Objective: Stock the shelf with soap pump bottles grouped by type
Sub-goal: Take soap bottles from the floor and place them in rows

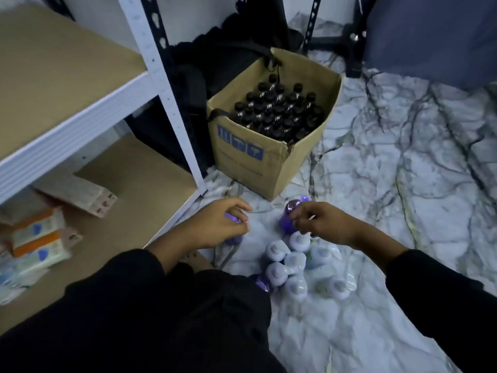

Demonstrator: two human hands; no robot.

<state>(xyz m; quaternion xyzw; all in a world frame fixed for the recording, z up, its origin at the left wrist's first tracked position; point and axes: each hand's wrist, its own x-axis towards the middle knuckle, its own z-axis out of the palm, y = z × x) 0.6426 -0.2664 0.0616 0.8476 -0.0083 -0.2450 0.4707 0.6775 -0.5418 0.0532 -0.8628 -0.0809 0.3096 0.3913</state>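
The task looks barely begun: the left hand (223,227) closes around one purple pump bottle (233,239), the right hand (320,222) grips another (289,215), while the white-capped bottles (285,262) wait on the marble floor (403,184) beside the shelf (129,189).

The scene is dim, with a cool bluish cast and soft, diffuse light; no lamp shows. The marble floor (403,162) is the brightest area, while the black sleeves (166,319) sink into near-featureless dark. Small purple glints of glare sit on the purple bottle (289,214). Motion blur smears the boxes on the lower shelf (40,238) and softens the pale pump bottles (290,262). Wide-angle distortion tilts the shelf upright (161,84) and bends lines near the edges.
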